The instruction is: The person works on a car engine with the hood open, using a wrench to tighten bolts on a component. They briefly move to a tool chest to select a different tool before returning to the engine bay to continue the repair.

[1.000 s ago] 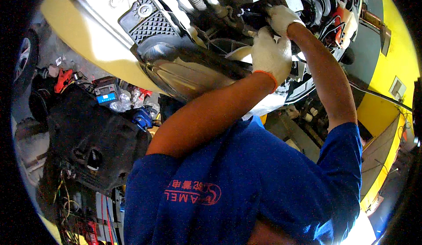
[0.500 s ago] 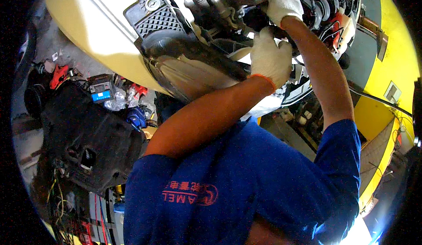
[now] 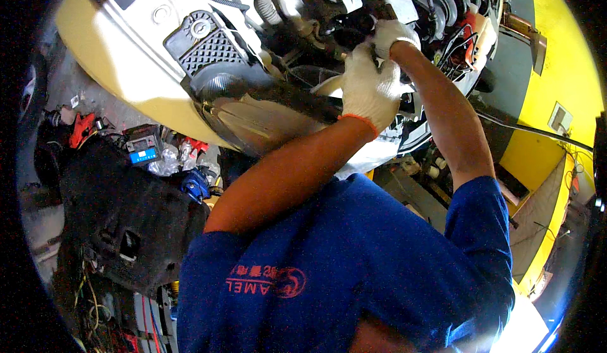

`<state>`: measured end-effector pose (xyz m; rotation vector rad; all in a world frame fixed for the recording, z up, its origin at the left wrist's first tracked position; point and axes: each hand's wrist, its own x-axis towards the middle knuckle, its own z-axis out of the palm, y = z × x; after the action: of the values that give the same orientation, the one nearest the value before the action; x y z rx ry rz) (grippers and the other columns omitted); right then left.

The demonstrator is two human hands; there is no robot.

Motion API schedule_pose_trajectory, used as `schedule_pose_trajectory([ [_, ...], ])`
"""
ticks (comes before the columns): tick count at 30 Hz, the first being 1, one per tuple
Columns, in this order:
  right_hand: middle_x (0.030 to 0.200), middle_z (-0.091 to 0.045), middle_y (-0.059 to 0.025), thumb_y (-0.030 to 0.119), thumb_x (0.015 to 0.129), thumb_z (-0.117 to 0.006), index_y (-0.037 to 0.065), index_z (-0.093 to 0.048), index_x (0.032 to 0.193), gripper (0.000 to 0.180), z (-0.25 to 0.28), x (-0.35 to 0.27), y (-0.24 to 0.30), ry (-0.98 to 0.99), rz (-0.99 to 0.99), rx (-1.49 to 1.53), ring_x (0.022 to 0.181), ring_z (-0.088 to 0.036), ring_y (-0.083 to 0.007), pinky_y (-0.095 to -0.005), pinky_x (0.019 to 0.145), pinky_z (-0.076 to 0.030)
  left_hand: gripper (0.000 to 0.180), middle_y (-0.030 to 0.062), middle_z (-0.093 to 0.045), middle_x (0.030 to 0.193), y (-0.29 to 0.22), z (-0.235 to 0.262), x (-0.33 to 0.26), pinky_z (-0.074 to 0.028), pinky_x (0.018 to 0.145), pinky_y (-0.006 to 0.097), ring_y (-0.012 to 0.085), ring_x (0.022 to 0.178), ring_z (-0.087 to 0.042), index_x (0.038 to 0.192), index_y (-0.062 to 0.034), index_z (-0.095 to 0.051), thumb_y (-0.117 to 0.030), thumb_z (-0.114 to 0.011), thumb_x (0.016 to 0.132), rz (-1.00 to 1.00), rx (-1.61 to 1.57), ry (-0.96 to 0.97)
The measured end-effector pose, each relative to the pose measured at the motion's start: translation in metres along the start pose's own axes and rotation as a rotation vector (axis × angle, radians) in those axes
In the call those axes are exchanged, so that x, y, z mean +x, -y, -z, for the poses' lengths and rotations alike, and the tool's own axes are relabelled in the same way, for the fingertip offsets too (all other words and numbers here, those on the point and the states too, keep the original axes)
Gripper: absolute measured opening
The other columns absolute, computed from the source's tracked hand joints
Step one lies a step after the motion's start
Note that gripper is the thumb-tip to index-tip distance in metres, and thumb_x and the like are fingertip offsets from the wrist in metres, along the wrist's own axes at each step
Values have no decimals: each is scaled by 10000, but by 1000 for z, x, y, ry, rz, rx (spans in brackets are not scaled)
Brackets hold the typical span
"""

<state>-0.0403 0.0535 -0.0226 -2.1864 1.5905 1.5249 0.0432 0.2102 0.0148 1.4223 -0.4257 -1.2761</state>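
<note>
Both my hands wear off-white knit gloves and reach into the front of a car's engine bay. My left hand point(image 3: 372, 90) is closed, its fingers bent forward beside a dark part point(image 3: 349, 35) deep between the engine pieces. Just beyond it, my right hand point(image 3: 394, 39) curls its fingers down close to the left fingertips. What the two hands grip is hidden by the gloves and shadow. A headlight point(image 3: 259, 116) lies left of my left hand. Past it sits a black grid-patterned cover point(image 3: 202, 46). A ribbed hose point(image 3: 265, 2) runs beyond the hands.
On the floor at left are a battery point(image 3: 144, 147) with a blue label, a blue tool point(image 3: 196, 185), red clamps point(image 3: 82, 128) and a large black cover panel point(image 3: 126, 220). A pale fender point(image 3: 145, 103) edges the bay. Yellow-and-grey wall point(image 3: 563, 55) stands at right.
My right hand has drawn back toward me and closer to my left hand. The left hand stays nearly in place. The whole view has shifted a little.
</note>
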Motion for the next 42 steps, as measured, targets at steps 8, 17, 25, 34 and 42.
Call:
schedule_pose_trajectory([
  [8, 1137, -707, -216, 420, 827, -740, 48, -685, 1180, 516, -8, -6, -8, -296, -69, 395, 1094, -664, -385, -457, 949, -525, 347, 214, -693, 1005, 7, -7, -5, -528, 820, 397, 319, 896, -677, 1058, 39, -614, -229, -696, 856, 47, 75, 111],
  [17, 1109, -686, -140, 92, 860, -613, 93, -622, 1321, 461, -29, -5, -51, -371, 251, 601, 1084, -622, -288, -327, 943, -502, 405, 283, -600, 1203, -18, -52, 52, -488, 944, 534, 471, 1095, -606, 1290, -96, -557, -259, -560, 918, -213, 761, 171],
  [25, 1359, -599, -256, 515, 957, -456, 24, -607, 1349, 646, 0, -42, -42, -117, -112, 1521, 1238, -604, -377, -437, 1023, -457, 443, 92, -565, 1423, 71, -60, 164, -345, 1129, 352, 197, 1315, -503, 1407, -86, -520, -271, -284, 1080, 370, -5, 661],
  [34, 942, -619, -196, 285, 865, -661, 35, -661, 1078, 328, -104, -216, -2, -1056, 126, 1404, 920, -617, -384, -465, 836, -511, 322, 256, -625, 1180, 37, -90, 130, -565, 873, 493, 432, 1050, -667, 1166, -23, -557, -220, -589, 913, -617, 1688, 575],
  [42, 1174, -598, -193, 391, 929, -613, 39, -656, 1141, 413, -265, -213, -36, -932, -324, 1249, 1079, -572, -393, -500, 944, -433, 305, 195, -725, 1147, 43, -134, 144, -592, 873, 416, 321, 1079, -713, 1056, -27, -759, -225, -707, 830, -475, 2044, 384],
])
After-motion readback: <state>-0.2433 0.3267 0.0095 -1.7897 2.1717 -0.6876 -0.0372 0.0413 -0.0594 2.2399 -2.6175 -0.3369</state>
